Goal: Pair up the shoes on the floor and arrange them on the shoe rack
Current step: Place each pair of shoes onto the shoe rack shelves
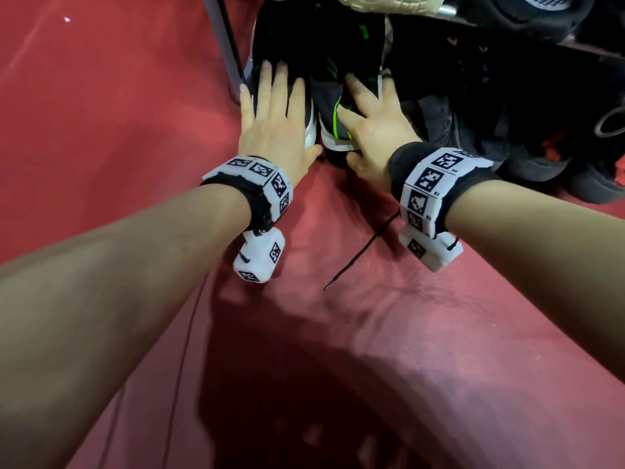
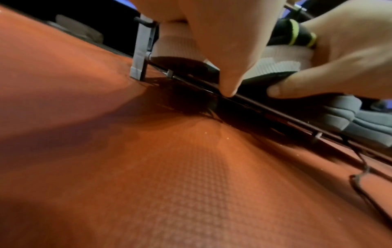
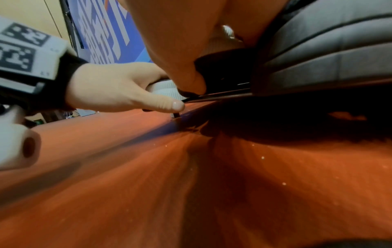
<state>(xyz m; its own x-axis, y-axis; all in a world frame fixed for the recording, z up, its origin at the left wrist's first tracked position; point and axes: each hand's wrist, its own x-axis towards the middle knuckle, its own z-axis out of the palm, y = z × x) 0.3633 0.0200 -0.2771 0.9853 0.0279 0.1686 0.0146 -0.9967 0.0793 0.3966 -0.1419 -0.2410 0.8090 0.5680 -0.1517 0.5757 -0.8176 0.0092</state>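
— How many shoes are under the hands?
— Two, a black pair with green trim. The first shoe is under the left hand and the second shoe under the right hand, side by side on the bottom tier of the shoe rack.
— And the fingers?
— Straight on both hands, pressing, gripping nothing. One loose lace lies on the red floor.

left hand: flat, fingers straight | right hand: flat, fingers spread | both forearms extended forward

Head looks steeply down; floor-level wrist views share the rack rail closely
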